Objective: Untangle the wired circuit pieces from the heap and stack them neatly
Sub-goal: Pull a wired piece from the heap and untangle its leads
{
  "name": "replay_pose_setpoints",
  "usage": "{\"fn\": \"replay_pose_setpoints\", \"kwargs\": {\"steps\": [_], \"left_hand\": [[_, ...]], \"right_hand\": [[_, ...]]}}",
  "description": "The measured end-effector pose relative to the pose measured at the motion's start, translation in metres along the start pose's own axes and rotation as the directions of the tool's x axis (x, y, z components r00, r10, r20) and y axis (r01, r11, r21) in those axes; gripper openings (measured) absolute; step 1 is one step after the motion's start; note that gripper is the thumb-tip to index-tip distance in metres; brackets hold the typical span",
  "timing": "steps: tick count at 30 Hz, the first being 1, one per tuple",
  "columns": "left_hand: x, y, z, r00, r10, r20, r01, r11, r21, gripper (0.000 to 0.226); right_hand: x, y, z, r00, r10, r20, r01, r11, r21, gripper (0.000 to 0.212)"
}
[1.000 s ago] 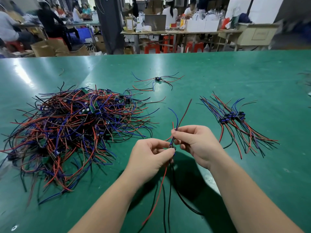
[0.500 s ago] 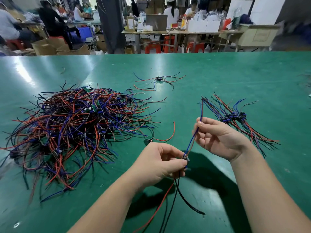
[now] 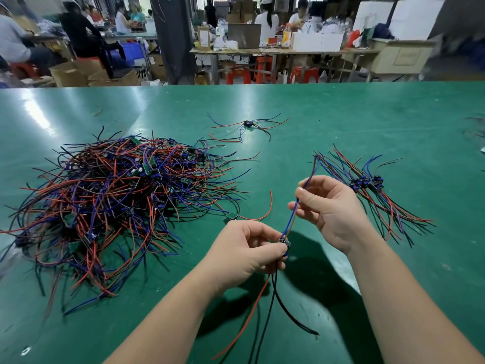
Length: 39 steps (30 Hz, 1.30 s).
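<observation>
Pinching hand: left hand curled, thumb and forefinger nipping the small board of one circuit piece, held above the table in front of the person.
Right hand: right hand up and right of the left, fingers curled, pinching the piece's blue wire with a reddish one alongside; wire ends stick up past the fingers.
Hanging leads: red and black wires drop from the board below the left hand toward the near edge.
Stray board: green board with a curved red wire, on the table just beyond the left hand, at the heap's near-right fringe.
Heap: heap of tangled red, blue and black wires with boards, left of the hands.
Stack: stack of sorted pieces right of the right hand, boards lined up, wires fanned both ways.
Far piece: lone piece farther back, centre, apart from heap and stack.
Table: green table.
Background: people at other benches, red stools, cartons; blurred.
</observation>
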<state>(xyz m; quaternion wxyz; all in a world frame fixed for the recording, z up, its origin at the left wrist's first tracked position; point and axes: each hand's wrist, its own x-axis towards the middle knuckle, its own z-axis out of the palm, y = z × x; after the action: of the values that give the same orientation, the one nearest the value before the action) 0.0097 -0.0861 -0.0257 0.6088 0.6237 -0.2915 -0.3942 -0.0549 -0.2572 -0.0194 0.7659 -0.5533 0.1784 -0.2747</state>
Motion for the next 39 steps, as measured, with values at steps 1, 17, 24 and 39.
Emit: {"fn": "replay_pose_setpoints", "kwargs": {"steps": [1, 17, 24, 39], "left_hand": [[0.000, 0.000, 0.000, 1.000, 0.004, -0.002, -0.004, 1.000, 0.013, 0.010], [0.005, -0.009, -0.003, 1.000, 0.019, 0.013, -0.021, 0.985, 0.168, 0.012], [0.006, -0.009, -0.002, 0.999, 0.026, 0.040, -0.032, 0.986, 0.166, 0.014], [0.006, -0.010, -0.007, 0.999, -0.011, 0.033, 0.006, 0.989, 0.149, 0.011]], "right_hand": [[0.000, 0.000, 0.000, 1.000, -0.018, -0.007, 0.018, 1.000, -0.008, 0.010], [0.005, -0.004, -0.004, 0.980, -0.067, -0.185, 0.066, 0.998, -0.008, 0.015], [0.006, -0.003, -0.006, 0.960, -0.103, -0.261, 0.092, 0.994, -0.054, 0.013], [0.006, -0.006, -0.012, 0.919, -0.039, -0.393, 0.034, 0.999, -0.020, 0.032]]}}
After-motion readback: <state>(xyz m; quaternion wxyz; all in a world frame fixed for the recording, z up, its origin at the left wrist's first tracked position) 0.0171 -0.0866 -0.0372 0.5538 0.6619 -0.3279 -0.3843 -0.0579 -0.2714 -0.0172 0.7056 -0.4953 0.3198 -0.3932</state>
